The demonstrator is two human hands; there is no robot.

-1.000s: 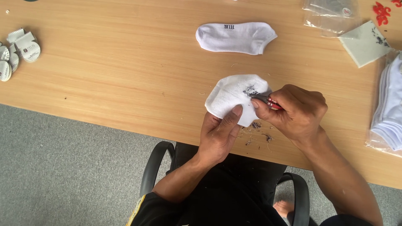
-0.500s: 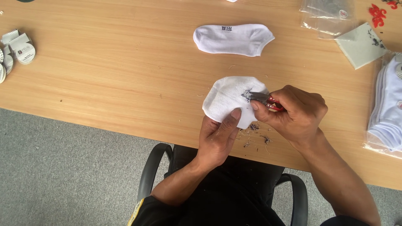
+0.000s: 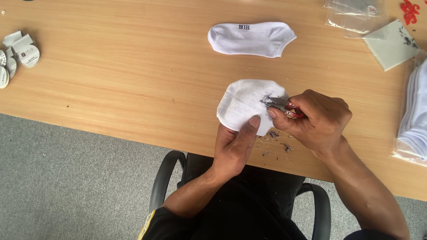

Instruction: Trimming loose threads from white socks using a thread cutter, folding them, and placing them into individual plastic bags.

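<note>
A white sock [image 3: 247, 103] lies folded near the front edge of the wooden table [image 3: 124, 75], with dark threads showing on its right part. My left hand [image 3: 235, 144] holds the sock down, thumb pressed on its lower edge. My right hand [image 3: 316, 120] grips a small red-handled snipper [image 3: 287, 109], its metal tip on the dark threads. Cut thread bits [image 3: 275, 144] lie on the table below the sock.
A second white sock [image 3: 251, 39] lies flat farther back. Clear plastic bags [image 3: 356, 13] and a pale card [image 3: 391, 44] sit at the back right. A stack of white socks in plastic [image 3: 416, 115] is at the right edge. Small white and grey tags [image 3: 18, 55] lie far left.
Both hands stay on the sock with only slight shifts; the snipper tip keeps working at the dark threads. The view has drifted a little.
</note>
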